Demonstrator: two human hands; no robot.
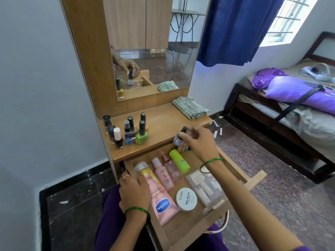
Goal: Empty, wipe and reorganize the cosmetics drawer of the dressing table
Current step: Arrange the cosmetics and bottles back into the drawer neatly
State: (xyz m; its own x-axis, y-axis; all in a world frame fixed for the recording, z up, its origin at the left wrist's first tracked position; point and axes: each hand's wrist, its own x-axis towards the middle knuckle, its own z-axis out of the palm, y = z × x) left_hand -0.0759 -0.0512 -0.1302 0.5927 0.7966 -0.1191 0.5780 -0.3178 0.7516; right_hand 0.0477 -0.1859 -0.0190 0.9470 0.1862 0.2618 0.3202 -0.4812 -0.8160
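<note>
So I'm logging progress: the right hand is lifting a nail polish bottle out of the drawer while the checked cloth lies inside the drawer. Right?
Not quite. The head view shows the folded green-checked cloth on the tabletop below the mirror, not inside the open wooden drawer. The right hand does hold a small dark-capped nail polish bottle.

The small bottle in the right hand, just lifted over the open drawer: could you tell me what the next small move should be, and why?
Probably carry it left and stand it on the shelf top beside the nail polish group. The right hand grips the small bottle above the drawer, earlier bottles already stand upright there, and the drawer must be emptied before wiping.
</note>
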